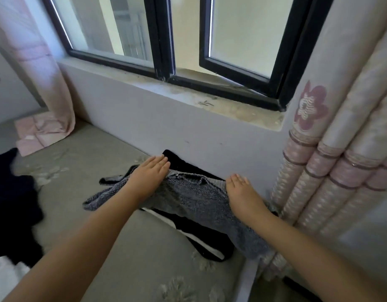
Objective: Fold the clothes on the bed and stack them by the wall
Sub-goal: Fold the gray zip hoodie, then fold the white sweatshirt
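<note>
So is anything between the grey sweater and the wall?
Nothing visible. The grey sweater lies on black clothes against the wall, with the left hand and right hand flat on it.

I'm facing a pale grey wall under a black-framed window, its right pane swung open and daylight coming through. A stained sill runs beneath it. Pink curtains hang at both sides, the right curtain flowered, the left curtain trailing onto the grey mattress.
</note>
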